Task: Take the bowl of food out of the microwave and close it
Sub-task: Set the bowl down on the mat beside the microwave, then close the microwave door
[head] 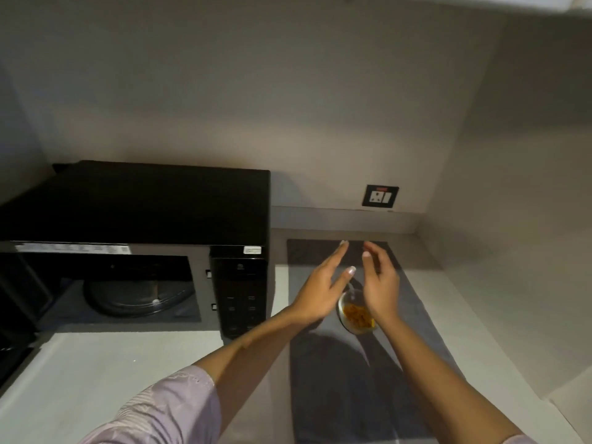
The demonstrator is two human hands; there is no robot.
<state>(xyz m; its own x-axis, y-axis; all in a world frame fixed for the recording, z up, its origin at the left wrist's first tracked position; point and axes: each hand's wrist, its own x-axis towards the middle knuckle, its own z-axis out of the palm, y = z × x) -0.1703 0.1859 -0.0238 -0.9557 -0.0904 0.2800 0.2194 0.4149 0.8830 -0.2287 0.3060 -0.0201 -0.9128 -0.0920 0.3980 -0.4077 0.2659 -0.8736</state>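
Bowl (356, 314) out on mat (346, 379); our left hand (320, 291) and right hand (379, 288) fingers apart, empty; next we shut microwave (134, 251) door.

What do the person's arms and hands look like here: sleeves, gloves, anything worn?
Both hands are bare: no gloves, rings, watch or bands visible. The left hand has pale polished nails. The left arm wears a loose lilac sleeve with fine stripes, ending near the elbow. Beyond the right hand, only a sliver of matching fabric shows at the frame's bottom edge.
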